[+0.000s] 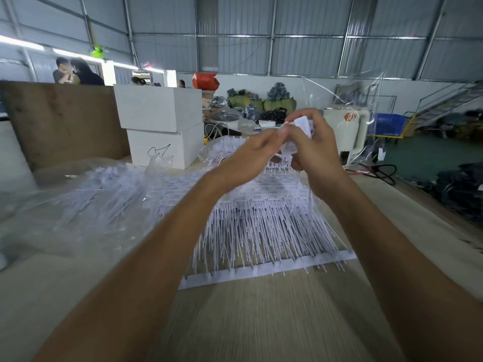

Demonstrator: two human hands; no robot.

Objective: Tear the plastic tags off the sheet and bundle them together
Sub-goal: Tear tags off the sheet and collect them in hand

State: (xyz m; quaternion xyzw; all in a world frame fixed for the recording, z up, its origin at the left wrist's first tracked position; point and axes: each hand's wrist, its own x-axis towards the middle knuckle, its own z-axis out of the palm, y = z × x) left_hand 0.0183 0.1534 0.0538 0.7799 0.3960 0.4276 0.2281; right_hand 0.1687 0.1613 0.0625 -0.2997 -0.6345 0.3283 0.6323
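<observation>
Both my hands are raised above the table, close together. My right hand (320,150) grips a small bundle of white plastic tags (303,126), whose thin tails hang down past my wrist. My left hand (251,155) reaches in from the left and pinches the same bundle at its top with thumb and fingertips. Below them a stack of white tag sheets (261,231) lies on the wooden table (248,322), the long thin tags running toward a white strip at the near edge.
A heap of tags in clear plastic bags (104,194) covers the table's left side. Two white boxes (162,126) stand stacked behind it, beside a brown board (60,121). A white appliance (347,131) and a clear plastic bag stand at the back right. People are far off at the left.
</observation>
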